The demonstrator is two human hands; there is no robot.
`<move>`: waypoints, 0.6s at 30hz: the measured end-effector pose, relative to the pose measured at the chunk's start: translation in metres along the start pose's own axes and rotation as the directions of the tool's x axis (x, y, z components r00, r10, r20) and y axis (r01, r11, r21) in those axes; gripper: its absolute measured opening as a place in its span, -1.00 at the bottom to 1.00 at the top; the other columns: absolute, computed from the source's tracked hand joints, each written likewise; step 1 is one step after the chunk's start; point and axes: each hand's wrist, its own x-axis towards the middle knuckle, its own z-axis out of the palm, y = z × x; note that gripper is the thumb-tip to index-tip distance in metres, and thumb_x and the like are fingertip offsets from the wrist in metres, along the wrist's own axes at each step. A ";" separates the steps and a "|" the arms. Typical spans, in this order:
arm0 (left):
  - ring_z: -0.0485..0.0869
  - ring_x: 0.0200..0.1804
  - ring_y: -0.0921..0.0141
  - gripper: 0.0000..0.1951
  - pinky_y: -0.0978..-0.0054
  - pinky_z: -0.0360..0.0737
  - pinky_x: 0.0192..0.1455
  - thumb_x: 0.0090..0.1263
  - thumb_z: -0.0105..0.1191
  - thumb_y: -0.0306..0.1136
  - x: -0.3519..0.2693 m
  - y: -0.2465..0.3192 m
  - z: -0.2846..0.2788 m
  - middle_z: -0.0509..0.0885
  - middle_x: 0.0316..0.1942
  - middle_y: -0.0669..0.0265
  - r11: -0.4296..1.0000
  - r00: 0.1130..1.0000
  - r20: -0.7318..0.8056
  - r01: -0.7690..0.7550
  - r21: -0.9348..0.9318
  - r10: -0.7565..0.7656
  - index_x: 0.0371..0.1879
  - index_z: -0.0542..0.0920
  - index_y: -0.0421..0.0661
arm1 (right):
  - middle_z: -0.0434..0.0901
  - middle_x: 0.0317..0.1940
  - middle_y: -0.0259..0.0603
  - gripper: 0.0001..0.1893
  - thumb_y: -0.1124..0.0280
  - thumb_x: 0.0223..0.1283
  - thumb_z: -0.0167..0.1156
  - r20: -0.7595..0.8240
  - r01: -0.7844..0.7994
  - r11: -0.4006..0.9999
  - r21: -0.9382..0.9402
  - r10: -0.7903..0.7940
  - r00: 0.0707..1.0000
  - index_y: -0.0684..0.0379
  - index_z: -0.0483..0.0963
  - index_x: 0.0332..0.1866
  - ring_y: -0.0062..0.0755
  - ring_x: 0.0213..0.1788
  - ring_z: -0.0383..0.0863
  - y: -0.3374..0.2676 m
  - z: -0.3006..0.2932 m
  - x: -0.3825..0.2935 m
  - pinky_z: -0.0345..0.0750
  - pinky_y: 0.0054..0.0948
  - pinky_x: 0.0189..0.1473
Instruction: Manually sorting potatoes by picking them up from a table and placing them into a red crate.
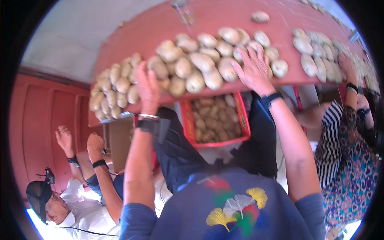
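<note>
A broad heap of potatoes [202, 61] lies along the near edge of the red table [210, 15]. My left hand [147, 85] is upright at the left end of this heap, its extended fingers against or just beside the potatoes there. No potato shows in its grasp. Over the heap's right end, my right hand [255, 70] lies palm down with fingers spread, resting on or just above several potatoes; what is under the palm is hidden. Between my knees, below the table edge, a red box [185, 126] holds many more potatoes [217, 120].
To the left lies a smaller potato group [115, 87]; to the right, another group [318, 54] has a co-worker's hand [348, 67] on it. A single potato [260, 17] and a clear glass-like object [187, 16] are farther back. Another person [84, 207] sits at left, hands raised.
</note>
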 end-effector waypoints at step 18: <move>0.54 -0.22 -0.02 -0.55 0.11 0.44 -0.17 0.41 -0.45 -0.11 -0.050 -0.049 0.020 0.60 -0.36 -0.01 0.859 0.896 0.069 0.396 0.324 -0.439 -0.31 0.54 -0.14 | 0.34 0.10 -0.09 -0.50 -0.01 0.06 0.06 -0.019 0.111 0.993 0.041 -0.110 0.994 0.01 0.37 0.08 -0.09 0.23 0.13 0.000 -0.013 0.006 0.08 -0.08 0.17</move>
